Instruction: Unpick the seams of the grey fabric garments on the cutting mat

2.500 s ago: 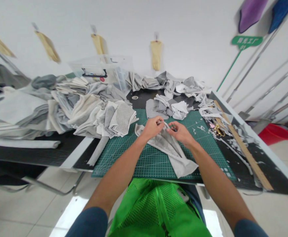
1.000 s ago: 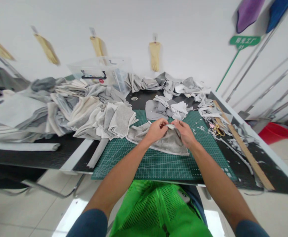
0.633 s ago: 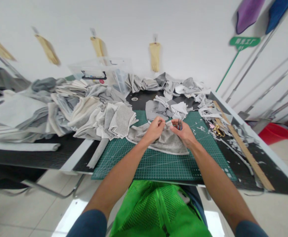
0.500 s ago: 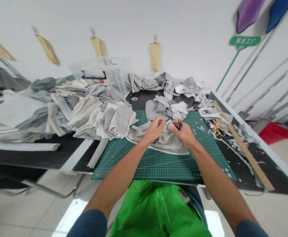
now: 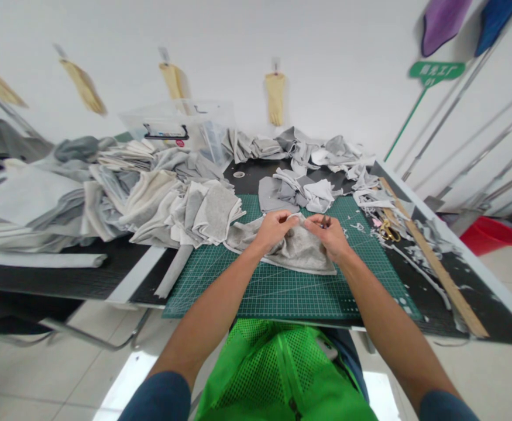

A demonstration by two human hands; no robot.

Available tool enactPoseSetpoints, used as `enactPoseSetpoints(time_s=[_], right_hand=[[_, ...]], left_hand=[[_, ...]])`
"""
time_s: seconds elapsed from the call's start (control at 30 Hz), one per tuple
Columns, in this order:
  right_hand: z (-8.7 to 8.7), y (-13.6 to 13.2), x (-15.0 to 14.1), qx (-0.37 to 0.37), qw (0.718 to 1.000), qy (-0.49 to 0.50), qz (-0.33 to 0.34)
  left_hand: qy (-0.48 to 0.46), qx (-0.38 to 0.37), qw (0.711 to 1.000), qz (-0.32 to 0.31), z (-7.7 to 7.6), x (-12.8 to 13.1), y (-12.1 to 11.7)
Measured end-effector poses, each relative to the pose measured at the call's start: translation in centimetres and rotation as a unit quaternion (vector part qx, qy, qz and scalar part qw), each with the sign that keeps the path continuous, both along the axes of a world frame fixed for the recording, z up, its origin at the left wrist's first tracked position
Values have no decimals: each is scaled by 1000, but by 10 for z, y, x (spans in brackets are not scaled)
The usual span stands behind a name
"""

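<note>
A grey cloth (image 5: 299, 252) with a pale bound edge lies bunched on the green cutting mat (image 5: 282, 298). My left hand (image 5: 275, 229) is closed, pinching the far edge of this cloth between thumb and fingers. Just to its right, my right hand (image 5: 329, 235) is also closed, thumb and forefinger gripping the same edge. A small dark tool that looks like thread snips (image 5: 325, 221) sticks up from the right hand's fingers; most of it is hidden in the palm. Between the two hands a short stretch of pale edge is raised off the mat.
Folded grey cloths (image 5: 212, 207) are heaped left of the mat, before a clear plastic box (image 5: 172, 126). More crumpled cloths (image 5: 291, 190) lie beyond my hands. Gold-handled scissors (image 5: 388, 231), fabric scraps and a wooden ruler (image 5: 431, 257) lie on the right.
The cloth was turned and spread wider over the mat since the earliest frame. The snips, upright in my right hand half a second ago, are now tucked lower, and both hands pinch the edge.
</note>
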State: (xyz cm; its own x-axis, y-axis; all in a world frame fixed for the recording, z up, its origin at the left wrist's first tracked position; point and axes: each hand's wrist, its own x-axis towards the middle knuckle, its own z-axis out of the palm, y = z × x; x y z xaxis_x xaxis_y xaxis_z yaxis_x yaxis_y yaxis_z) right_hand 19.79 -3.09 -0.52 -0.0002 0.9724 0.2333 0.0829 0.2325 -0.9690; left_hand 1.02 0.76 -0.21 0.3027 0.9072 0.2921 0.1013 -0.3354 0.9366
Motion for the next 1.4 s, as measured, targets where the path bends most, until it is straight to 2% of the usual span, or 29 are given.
enactPoseSetpoints(time_s=[0.2, 0.4, 0.7, 0.93, 1.13, 1.27, 1.4], right_hand=[[0, 0, 0, -15, 1000, 15, 5], [0, -1, 1, -15, 1000, 3, 13], [-1, 0, -5, 34, 999, 0, 14], [-1, 0, -6, 22, 1000, 15, 1], [1, -3, -6, 9, 997, 36, 61], [-1, -2, -7, 5, 998, 29, 50], [2, -2, -7, -14, 997, 58, 52]], left_hand=[[-8, 36, 996, 76, 0, 3, -1], [22, 68, 992, 104, 1, 3, -2], [45, 60, 995, 61, 2, 6, -8], [41, 49, 997, 39, 3, 8, -12], [27, 48, 998, 21, 4, 7, -12], [21, 43, 999, 2, 6, 7, -12], [-3, 12, 999, -50, 4, 5, -12]])
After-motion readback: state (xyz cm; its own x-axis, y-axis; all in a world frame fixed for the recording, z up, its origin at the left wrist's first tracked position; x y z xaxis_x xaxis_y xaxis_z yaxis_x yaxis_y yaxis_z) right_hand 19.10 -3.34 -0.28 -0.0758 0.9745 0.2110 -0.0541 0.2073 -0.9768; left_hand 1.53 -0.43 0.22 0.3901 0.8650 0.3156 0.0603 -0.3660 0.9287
